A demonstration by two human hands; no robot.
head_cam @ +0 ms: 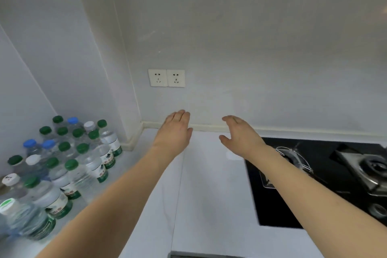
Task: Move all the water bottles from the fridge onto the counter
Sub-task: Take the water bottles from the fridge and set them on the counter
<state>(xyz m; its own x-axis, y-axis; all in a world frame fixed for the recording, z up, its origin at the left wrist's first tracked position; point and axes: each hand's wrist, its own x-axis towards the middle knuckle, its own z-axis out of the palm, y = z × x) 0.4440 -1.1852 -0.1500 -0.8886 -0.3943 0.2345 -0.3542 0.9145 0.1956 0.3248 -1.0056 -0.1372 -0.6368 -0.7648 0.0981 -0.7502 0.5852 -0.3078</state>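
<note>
Over counter [209, 184], both arms are reaching forward. Bottles [62, 163] are standing upright, clustered far left on it, well apart from hands. Left hand [176, 130] is nearer them; right hand [240, 134] is hovering by stove [314, 174]. Both are spread flat, holding nothing. Fridge isn't showing.

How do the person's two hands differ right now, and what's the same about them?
The left hand is seen flat from the back with its fingers close together; the right hand is turned more on edge, thumb spread apart from the fingers. The left hand reaches nearer the cluster of water bottles; the right hand is nearer the black gas stove. Both are empty, open and stretched over the white counter.
</note>
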